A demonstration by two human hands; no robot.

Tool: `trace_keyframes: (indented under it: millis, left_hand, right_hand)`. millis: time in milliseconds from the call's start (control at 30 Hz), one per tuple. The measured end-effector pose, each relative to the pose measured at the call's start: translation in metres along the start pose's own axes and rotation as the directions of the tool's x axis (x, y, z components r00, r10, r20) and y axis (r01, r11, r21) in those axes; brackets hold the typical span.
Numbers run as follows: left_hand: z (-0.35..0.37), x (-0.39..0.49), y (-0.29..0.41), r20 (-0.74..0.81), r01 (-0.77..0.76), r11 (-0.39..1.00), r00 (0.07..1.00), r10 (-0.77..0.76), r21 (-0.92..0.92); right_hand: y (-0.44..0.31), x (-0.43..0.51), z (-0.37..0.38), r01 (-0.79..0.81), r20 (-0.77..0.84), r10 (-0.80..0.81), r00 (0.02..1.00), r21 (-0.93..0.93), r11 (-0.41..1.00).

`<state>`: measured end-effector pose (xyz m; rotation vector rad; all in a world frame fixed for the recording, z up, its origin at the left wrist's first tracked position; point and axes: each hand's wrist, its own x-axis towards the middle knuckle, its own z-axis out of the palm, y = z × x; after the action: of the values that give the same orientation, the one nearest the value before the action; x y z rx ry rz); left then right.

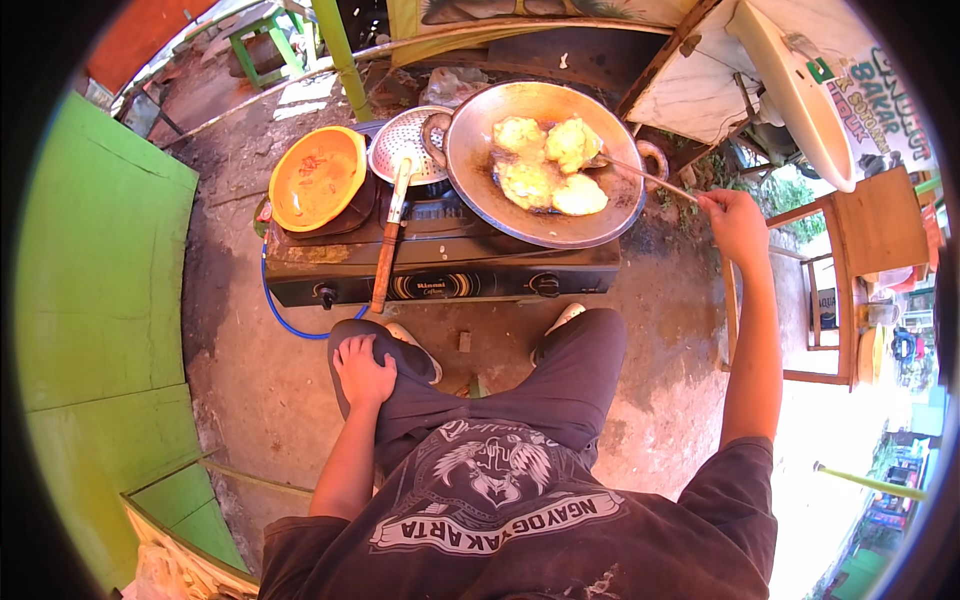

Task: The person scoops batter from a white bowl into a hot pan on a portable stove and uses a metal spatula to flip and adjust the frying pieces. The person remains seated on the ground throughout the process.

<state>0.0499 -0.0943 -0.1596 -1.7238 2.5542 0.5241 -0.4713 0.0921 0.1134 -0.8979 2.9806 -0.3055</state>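
Observation:
My right hand (pixel 729 217) grips the thin handle of a ladle or spatula (pixel 651 177), whose far end reaches into a large metal wok (pixel 480 202). Several pale yellow battered pieces (pixel 529 184) lie in oil in the wok; one piece (pixel 572 142) is at the utensil's head. My left hand (pixel 365 375) rests on my left knee, holding nothing. Left of the wok, a perforated metal skimmer (pixel 412 135) with a wooden handle lies across the two-burner gas stove (pixel 442 281). An orange plastic bowl (pixel 283 180) with reddish bits inside sits on the stove's left side.
A blue gas hose (pixel 277 315) curves from the stove's left side to the ground. A green panel (pixel 112 255) stands at the left. Right of my arm is a wooden frame table (pixel 844 300), and a white washbasin (pixel 814 112) is at the upper right. A green pole (pixel 341 60) rises behind the stove.

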Motion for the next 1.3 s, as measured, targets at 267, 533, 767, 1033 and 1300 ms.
trace_keyframes:
  millis: [267, 533, 767, 1033, 1300]
  left_hand:
    - [-0.001, 0.000, 0.001, 0.004, 0.001, 1.000, 1.000, -0.001, 0.008]
    - [0.002, 0.000, 0.000, -0.047, -0.018, 1.000, 0.999, 0.017, -0.005]
    - [0.001, 0.000, 0.001, -0.028, -0.009, 1.000, 1.000, 0.009, 0.002]
    - [0.002, 0.000, 0.000, -0.032, -0.015, 1.000, 0.999, 0.015, -0.002]
    - [0.002, 0.001, 0.000, -0.008, -0.005, 1.000, 1.000, 0.005, 0.001]
  right_hand:
    - [0.015, 0.007, 0.000, 0.025, 0.007, -0.025, 1.000, 0.042, 0.999]
    - [0.028, 0.016, 0.013, 0.074, 0.062, -0.087, 0.994, 0.192, 0.979]
    - [0.043, 0.014, 0.038, 0.088, 0.158, -0.155, 0.975, 0.366, 0.927]
    - [0.060, 0.013, 0.044, -0.079, 0.274, -0.049, 0.961, 0.439, 0.895]
    - [0.076, 0.010, 0.043, -0.170, 0.350, -0.016, 0.937, 0.493, 0.853]
